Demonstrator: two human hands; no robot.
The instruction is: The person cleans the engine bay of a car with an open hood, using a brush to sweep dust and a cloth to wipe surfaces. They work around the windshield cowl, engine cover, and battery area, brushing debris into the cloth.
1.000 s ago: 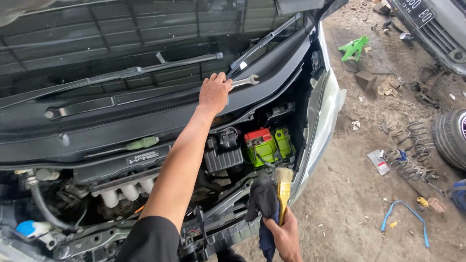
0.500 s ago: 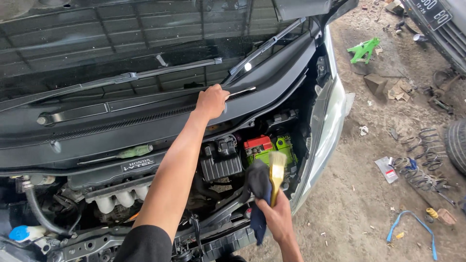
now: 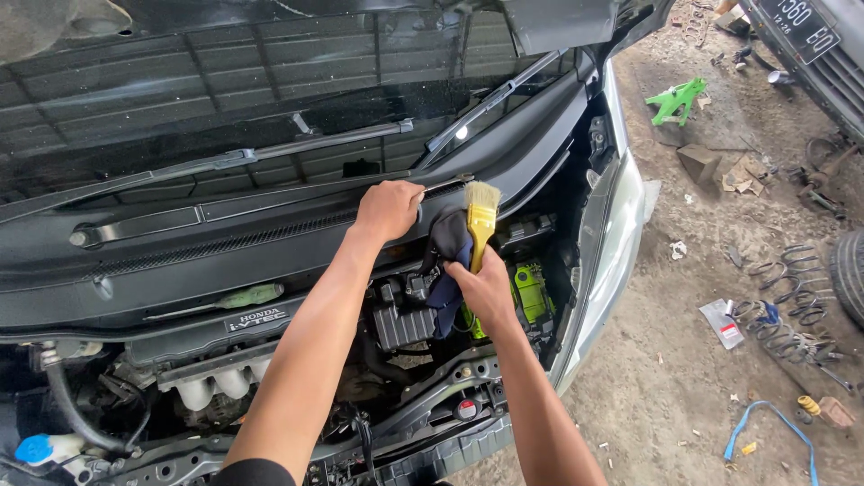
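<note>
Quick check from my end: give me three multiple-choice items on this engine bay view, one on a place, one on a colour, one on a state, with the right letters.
1. Where does the left hand rest?
A. on the black cowl panel below the windscreen
B. on the coil springs
C. on the front bumper

2. What colour is the paintbrush handle?
A. red
B. yellow
C. white

3. What does the right hand hold?
A. nothing
B. a spanner alone
C. the paintbrush with a dark cloth

Answers: 1 A, its fist sits on the panel's edge; 2 B, the handle shows yellow under pale bristles; 3 C, its grip closes on both.
</note>
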